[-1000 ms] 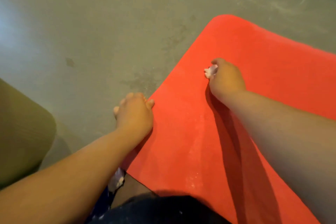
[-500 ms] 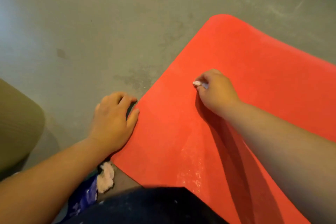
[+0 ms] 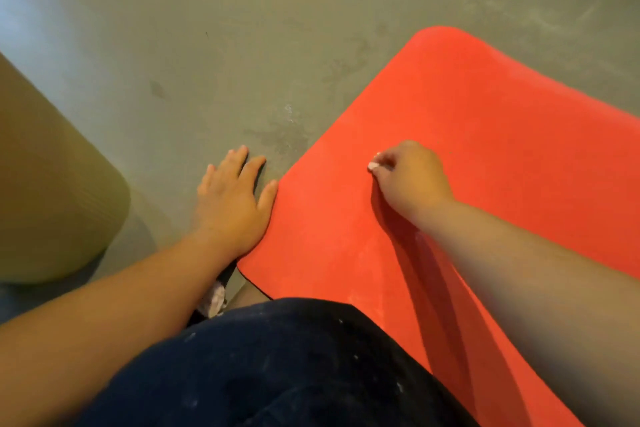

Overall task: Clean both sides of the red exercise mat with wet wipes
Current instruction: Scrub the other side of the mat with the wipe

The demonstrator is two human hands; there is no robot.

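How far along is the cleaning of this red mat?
Probably partway. Done: a crumpled wipe by the person's leg suggests some wiping. In hand: the right hand pinches a wet wipe against the top face of the red mat; the left hand rests flat on the floor at the mat's edge. Left: pale streaks nearer the person, and possibly the underside, since the mat lies flat.

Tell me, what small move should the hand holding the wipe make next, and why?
Probably draw the right hand toward the body, dragging the wipe over the red mat. Pale dusty streaks show on the mat nearer the person, and the left hand lies flat on the floor at the mat's edge, apparently bracing.
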